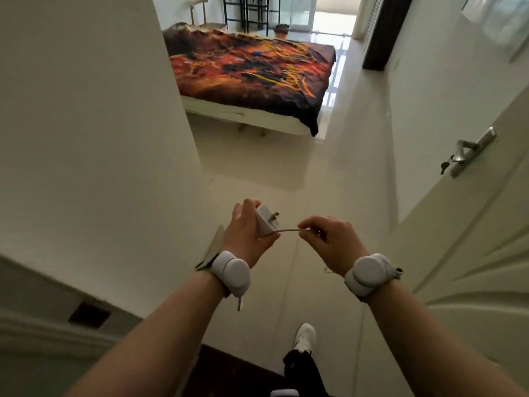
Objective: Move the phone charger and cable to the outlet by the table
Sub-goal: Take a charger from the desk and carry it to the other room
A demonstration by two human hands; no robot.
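My left hand [245,233] grips a white phone charger [264,220] with its two metal prongs pointing right. A pale cable [287,231] runs from the charger across to my right hand [329,242], which pinches it between thumb and fingers. A loose cable end shows below my right wrist. Both hands are held in front of me in a hallway. No outlet or table shows.
A white wall [86,138] stands close on the left and an open white door [458,239] with a metal handle [469,151] on the right. Ahead, a bed [252,75] with an orange and black cover fills the room's left side. Glossy tiled floor [286,173] leads forward.
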